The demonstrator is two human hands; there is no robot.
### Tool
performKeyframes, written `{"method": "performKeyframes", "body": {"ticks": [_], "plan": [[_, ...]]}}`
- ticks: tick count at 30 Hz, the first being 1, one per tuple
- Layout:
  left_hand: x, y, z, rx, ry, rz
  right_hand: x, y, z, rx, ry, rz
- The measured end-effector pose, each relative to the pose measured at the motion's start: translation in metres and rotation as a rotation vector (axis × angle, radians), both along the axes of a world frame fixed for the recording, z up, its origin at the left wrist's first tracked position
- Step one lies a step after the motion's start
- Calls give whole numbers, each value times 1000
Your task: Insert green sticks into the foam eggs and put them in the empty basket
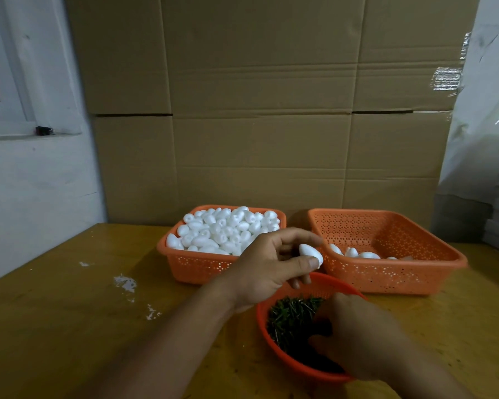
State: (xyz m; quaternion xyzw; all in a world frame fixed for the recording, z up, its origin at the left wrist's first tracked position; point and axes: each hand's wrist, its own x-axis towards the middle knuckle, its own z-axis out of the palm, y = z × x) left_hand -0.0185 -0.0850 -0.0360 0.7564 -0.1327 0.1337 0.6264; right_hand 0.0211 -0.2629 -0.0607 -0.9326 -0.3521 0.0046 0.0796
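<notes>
So the left hand [267,264] is up in the middle of the shot, pinching one white foam egg [310,254] between thumb and fingers, held in the air just above the gap between the two big baskets. The right hand [355,335] is down inside the round orange bowl [264,326] at the front, resting on the pile of green sticks [291,315]. Its fingers are curled down into the sticks, but I honestly can't tell if it's got hold of one, since the fingertips are hidden.

Behind the bowl are two orange perforated baskets side by side on the yellowish tabletop [69,326]. The left basket [196,267] is heaped full of plain foam eggs [222,231]. The right basket [386,272] is mostly bare, with just a few eggs [357,253] lying along its near wall; whether those have sticks in them is too hard to make out from here.

A few white crumbs and smears [126,283] sit on the tabletop to the left of the bowl. Big cardboard boxes [257,110] are stacked up behind everything, with a white wall [26,182] on the left.
</notes>
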Motion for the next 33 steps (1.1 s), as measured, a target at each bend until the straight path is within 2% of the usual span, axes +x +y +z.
{"method": "performKeyframes", "body": {"ticks": [16,24,33], "plan": [[1,-7,5,-533,215,-166,2,4,-4,27,-31,-52],[3,-5,6,-604,241,-142,3,0,-3,178,-27,-60],[1,-5,8,-572,277,-64,1,0,-1,383,-72,38]]}}
